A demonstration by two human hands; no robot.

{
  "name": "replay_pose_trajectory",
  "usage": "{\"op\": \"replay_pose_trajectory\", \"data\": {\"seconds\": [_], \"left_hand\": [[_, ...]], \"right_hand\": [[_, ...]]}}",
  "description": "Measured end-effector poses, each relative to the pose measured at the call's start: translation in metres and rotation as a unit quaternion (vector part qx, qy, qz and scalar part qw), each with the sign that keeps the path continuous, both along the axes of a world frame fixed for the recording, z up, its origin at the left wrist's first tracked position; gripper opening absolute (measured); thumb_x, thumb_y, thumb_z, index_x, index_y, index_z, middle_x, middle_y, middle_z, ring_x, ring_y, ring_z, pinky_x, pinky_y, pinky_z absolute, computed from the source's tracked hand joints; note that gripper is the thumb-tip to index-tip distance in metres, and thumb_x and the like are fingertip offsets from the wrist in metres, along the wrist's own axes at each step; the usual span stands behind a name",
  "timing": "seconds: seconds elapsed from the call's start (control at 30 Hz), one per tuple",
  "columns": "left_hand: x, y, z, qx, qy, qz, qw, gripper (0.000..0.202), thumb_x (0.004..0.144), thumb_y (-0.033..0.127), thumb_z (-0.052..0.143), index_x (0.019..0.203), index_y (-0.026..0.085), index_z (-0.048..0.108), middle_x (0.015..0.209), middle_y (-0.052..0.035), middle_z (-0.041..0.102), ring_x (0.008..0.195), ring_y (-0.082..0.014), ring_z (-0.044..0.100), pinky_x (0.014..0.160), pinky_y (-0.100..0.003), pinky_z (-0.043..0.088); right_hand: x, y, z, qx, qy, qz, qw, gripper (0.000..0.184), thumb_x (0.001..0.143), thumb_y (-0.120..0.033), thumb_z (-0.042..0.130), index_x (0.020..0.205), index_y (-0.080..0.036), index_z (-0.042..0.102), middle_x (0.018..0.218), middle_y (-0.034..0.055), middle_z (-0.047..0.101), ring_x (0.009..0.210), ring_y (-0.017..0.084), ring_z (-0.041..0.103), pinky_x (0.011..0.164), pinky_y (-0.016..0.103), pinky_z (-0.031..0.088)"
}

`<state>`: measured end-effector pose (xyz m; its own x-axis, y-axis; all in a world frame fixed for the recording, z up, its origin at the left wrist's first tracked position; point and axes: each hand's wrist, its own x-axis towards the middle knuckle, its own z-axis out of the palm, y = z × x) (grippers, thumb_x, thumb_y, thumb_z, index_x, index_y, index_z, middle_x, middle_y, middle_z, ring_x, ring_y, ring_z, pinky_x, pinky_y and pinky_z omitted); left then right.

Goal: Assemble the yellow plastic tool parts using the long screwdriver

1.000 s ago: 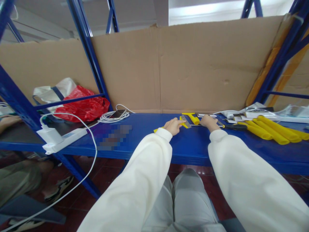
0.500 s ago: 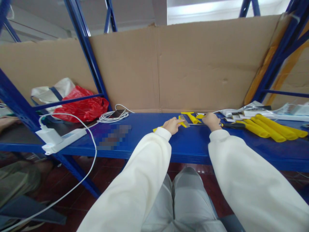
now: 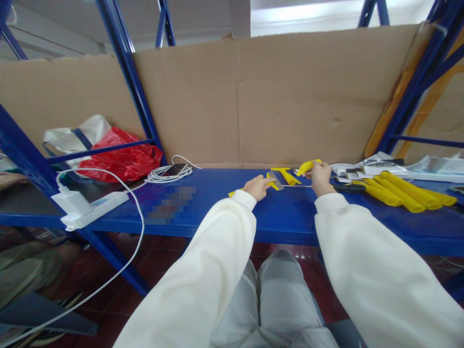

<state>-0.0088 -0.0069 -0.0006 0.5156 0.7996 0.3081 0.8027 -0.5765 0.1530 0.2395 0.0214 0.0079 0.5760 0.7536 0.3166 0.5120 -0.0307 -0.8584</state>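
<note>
Grips a yellow-handled scraper [image 3: 277, 181] over the blue bench [image 3: 284, 212] in a curled left hand [image 3: 255, 187] — and now lifts a small yellow piece [image 3: 306, 167], pinched in the right hand [image 3: 320, 177], higher than a moment ago — leaving neither hand free.

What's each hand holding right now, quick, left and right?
Left hand: closed around a yellow scraper, metal blade showing.
Right hand: closed on a yellow piece, partly hidden by the fingers.
</note>
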Motion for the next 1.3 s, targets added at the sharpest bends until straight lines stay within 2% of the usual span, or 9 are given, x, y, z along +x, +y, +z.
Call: {"op": "replay_pose_trajectory", "data": {"seconds": [0.1, 0.17, 0.27, 0.33, 0.4, 0.53, 0.73, 0.97, 1.3], "left_hand": [[0.0, 0.0, -0.001, 0.006, 0.007, 0.003, 1.0, 0.047, 0.109, 0.026, 0.055, 0.153, 0.036, 0.066, 0.128, -0.0075, 0.069, 0.124, -0.0243, 0.07, 0.106, -0.032, 0.054], [0.0, 0.0, 0.0, 0.005, 0.013, 0.004, 1.0, 0.047, 0.109, 0.026, 0.054, 0.154, 0.036, 0.066, 0.128, -0.0074, 0.069, 0.125, -0.0246, 0.07, 0.106, -0.032, 0.054], [0.0, -0.001, 0.001, 0.001, 0.021, 0.004, 1.0, 0.049, 0.11, 0.025, 0.052, 0.157, 0.035, 0.063, 0.13, -0.008, 0.069, 0.127, -0.0251, 0.07, 0.106, -0.032, 0.054], [0.0, -0.002, 0.002, -0.002, 0.024, 0.003, 1.0, 0.051, 0.11, 0.024, 0.051, 0.159, 0.035, 0.06, 0.132, -0.0084, 0.069, 0.128, -0.0252, 0.069, 0.107, -0.032, 0.054], [0.0, -0.003, 0.003, -0.002, 0.023, 0.004, 1.0, 0.053, 0.11, 0.025, 0.051, 0.161, 0.035, 0.058, 0.133, -0.0086, 0.069, 0.129, -0.0253, 0.069, 0.107, -0.032, 0.053], [0.0, -0.004, 0.004, -0.002, 0.021, 0.002, 1.0, 0.055, 0.109, 0.025, 0.053, 0.163, 0.035, 0.055, 0.136, -0.009, 0.071, 0.131, -0.0259, 0.069, 0.107, -0.032, 0.054], [0.001, -0.002, 0.003, -0.018, -0.007, -0.006, 1.0, 0.066, 0.106, 0.025, 0.06, 0.17, 0.03, 0.043, 0.15, -0.0113, 0.069, 0.136, -0.0259, 0.067, 0.111, -0.034, 0.053], [0.002, -0.004, 0.004, -0.045, -0.012, -0.002, 0.999, 0.072, 0.106, 0.025, 0.063, 0.173, 0.025, 0.036, 0.152, -0.0129, 0.068, 0.141, -0.0262, 0.065, 0.115, -0.035, 0.051], [0.003, -0.004, 0.004, -0.035, -0.016, -0.01, 0.999, 0.072, 0.105, 0.026, 0.065, 0.172, 0.024, 0.038, 0.15, -0.013, 0.07, 0.14, -0.0263, 0.066, 0.115, -0.035, 0.051]], "right_hand": [[-0.006, -0.004, 0.001, 0.049, 0.2, 0.026, 0.978, 0.022, 0.107, -0.029, 0.045, 0.119, -0.02, 0.062, 0.077, 0.007, 0.067, 0.059, 0.02, 0.065, 0.056, 0.029, 0.052], [-0.011, -0.008, 0.003, 0.037, 0.234, 0.062, 0.97, 0.012, 0.104, -0.024, 0.05, 0.105, -0.02, 0.062, 0.071, 0.0046, 0.064, 0.051, 0.016, 0.058, 0.052, 0.027, 0.05], [-0.02, -0.015, 0.008, 0.018, 0.309, 0.127, 0.942, 0.016, 0.1, -0.01, 0.05, 0.09, -0.02, 0.058, 0.064, 0.0014, 0.058, 0.049, 0.012, 0.051, 0.049, 0.021, 0.048], [-0.027, -0.021, 0.013, 0.017, 0.362, 0.159, 0.918, 0.021, 0.097, -0.003, 0.052, 0.085, -0.019, 0.056, 0.062, -0.0002, 0.055, 0.05, 0.01, 0.049, 0.049, 0.017, 0.047], [-0.034, -0.026, 0.016, 0.017, 0.379, 0.181, 0.907, 0.023, 0.097, 0.0, 0.055, 0.083, -0.018, 0.056, 0.062, -0.0007, 0.056, 0.051, 0.008, 0.049, 0.049, 0.015, 0.046], [-0.042, -0.032, 0.016, -0.01, 0.339, 0.233, 0.912, 0.025, 0.096, -0.006, 0.069, 0.079, -0.018, 0.056, 0.061, -0.002, 0.054, 0.051, 0.007, 0.047, 0.048, 0.014, 0.043], [-0.048, -0.03, 0.01, -0.041, 0.23, 0.28, 0.931, 0.05, 0.076, -0.031, 0.099, 0.067, -0.02, 0.051, 0.053, -0.0067, 0.043, 0.047, 0.005, 0.033, 0.042, 0.018, 0.029], [-0.058, -0.036, 0.008, -0.096, 0.127, 0.26, 0.952, 0.051, 0.069, -0.041, 0.1, 0.064, -0.019, 0.055, 0.048, -0.0107, 0.032, 0.047, 0.004, 0.023, 0.043, 0.019, 0.015], [-0.066, -0.045, 0.012, -0.119, 0.072, 0.224, 0.965, 0.047, 0.072, -0.039, 0.096, 0.066, -0.019, 0.054, 0.051, -0.0088, 0.038, 0.054, 0.007, 0.033, 0.051, 0.021, 0.025]]}}
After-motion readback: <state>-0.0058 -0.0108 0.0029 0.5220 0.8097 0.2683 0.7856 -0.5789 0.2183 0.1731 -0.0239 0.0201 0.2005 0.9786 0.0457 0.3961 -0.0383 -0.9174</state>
